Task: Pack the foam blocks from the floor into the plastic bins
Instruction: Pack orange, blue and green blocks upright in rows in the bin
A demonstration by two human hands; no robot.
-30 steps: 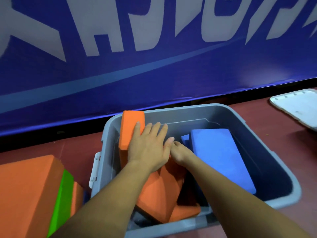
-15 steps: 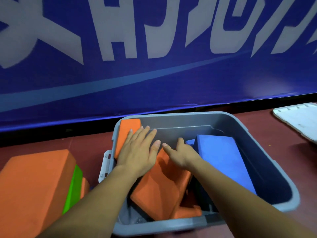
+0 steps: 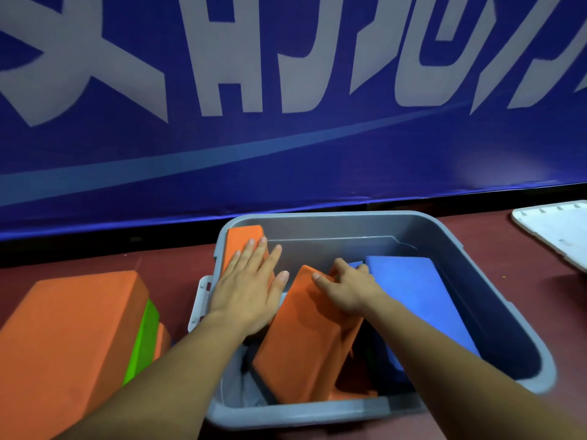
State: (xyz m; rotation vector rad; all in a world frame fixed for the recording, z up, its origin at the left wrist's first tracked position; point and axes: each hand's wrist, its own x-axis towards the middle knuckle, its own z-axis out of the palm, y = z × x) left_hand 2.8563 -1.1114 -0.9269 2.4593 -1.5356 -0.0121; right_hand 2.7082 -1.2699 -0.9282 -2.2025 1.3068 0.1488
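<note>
Foam of this kind is probably light, soft and slightly grippy, so a block is best held across its broad faces or by a short edge and pressed into place. Inside the grey bin point(image 3: 349, 221), the left hand point(image 3: 251, 290) lies flat, fingers straight, against the upright orange block point(image 3: 242, 241) at the bin's left wall. The right hand point(image 3: 349, 289) curls its fingers over the top edge of the tilted orange block point(image 3: 301, 341) in the bin's middle. A blue block point(image 3: 413, 287) leans in the bin's right half. Left of the bin, on the floor point(image 3: 178, 269), lie a large orange block point(image 3: 63, 338) and a green block point(image 3: 143, 341); a white lid point(image 3: 556, 233) lies well to the bin's right.
</note>
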